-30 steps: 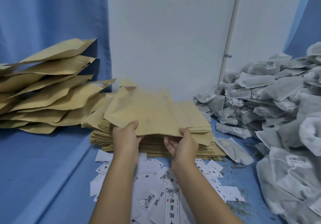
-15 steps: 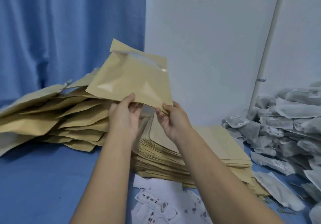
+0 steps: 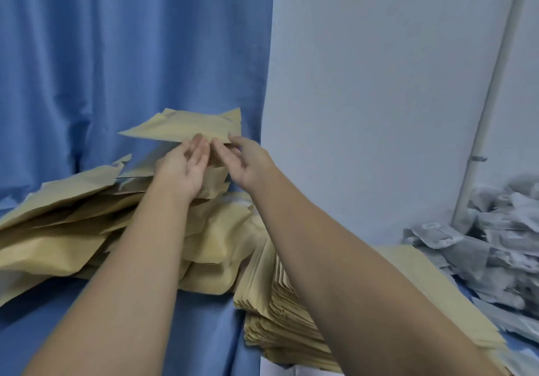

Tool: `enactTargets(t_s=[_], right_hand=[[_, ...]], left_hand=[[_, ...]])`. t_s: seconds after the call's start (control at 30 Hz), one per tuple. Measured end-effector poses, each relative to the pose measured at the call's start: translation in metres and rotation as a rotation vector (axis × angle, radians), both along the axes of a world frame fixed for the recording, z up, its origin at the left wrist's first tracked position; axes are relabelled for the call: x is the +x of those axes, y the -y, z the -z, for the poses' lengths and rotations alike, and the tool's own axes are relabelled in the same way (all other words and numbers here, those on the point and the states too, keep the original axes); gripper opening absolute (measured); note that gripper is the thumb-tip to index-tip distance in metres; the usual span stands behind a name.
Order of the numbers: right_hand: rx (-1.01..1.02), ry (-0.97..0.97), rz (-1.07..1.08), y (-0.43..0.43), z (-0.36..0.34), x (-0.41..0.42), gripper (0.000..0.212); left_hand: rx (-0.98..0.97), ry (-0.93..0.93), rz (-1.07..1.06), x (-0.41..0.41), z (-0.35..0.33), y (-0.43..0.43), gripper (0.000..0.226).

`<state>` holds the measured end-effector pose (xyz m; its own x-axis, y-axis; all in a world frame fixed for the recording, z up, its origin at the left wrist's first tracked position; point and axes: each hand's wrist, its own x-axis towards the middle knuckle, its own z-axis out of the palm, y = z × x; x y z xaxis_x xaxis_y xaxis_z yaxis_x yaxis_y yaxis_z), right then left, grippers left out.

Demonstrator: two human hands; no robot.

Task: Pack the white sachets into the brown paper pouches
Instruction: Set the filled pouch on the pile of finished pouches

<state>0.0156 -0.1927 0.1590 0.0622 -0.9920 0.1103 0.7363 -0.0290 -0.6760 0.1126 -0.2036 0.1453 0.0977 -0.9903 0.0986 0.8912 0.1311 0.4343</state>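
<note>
Your left grip (image 3: 186, 168) and right grip (image 3: 248, 162) are up side by side at the near edge of a pouch (image 3: 186, 127), which lies almost flat in the air before the curtain (image 3: 116, 55). Your left fingers (image 3: 201, 148) are straight and touch that edge. You cannot tell whether the right pinches it. Below, a loose pile (image 3: 58, 230) of pouches lies on the left and a neat stack (image 3: 271, 317) lies under your right forearm. Sachets (image 3: 495, 244) are heaped at the right of the worktop (image 3: 204, 332).
</note>
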Motion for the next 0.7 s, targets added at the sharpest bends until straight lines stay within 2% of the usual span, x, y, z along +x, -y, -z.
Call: enactTargets(t_s=[0.07, 0.1, 0.23, 0.33, 0.4, 0.5, 0.57, 0.63, 0.7], right_hand=[[-0.014, 0.004, -0.075, -0.009, 0.01, -0.003, 0.012], [-0.002, 0.004, -0.079, -0.013, 0.018, -0.009, 0.011], [0.079, 0.019, 0.048, -0.032, 0.053, -0.046, 0.027], [0.08, -0.136, 0.166, -0.059, 0.077, -0.081, 0.03], [0.066, -0.43, 0.261, -0.077, 0.096, -0.107, 0.026], [0.031, -1.078, 0.458, -0.103, 0.128, -0.142, 0.027], [0.009, -1.425, 0.418, -0.122, 0.145, -0.161, 0.037], [-0.018, -1.697, 0.305, -0.14, 0.162, -0.176, 0.058], [-0.085, -1.944, 0.311, -0.153, 0.175, -0.187, 0.065]], left_hand=[[-0.026, -0.11, -0.055, 0.001, 0.01, -0.007, 0.015], [-0.017, -0.131, -0.091, 0.0, 0.017, -0.013, 0.017], [0.063, -0.147, -0.168, -0.017, 0.045, -0.044, 0.019], [0.1, -0.088, -0.131, -0.044, 0.062, -0.069, 0.013], [0.125, 0.017, -0.113, -0.068, 0.074, -0.087, 0.013], [0.149, 0.128, -0.083, -0.107, 0.092, -0.111, 0.014], [0.138, 0.175, -0.068, -0.129, 0.104, -0.125, 0.015], [0.124, 0.2, -0.062, -0.146, 0.116, -0.139, 0.017], [0.11, 0.231, -0.075, -0.16, 0.128, -0.151, 0.018]])
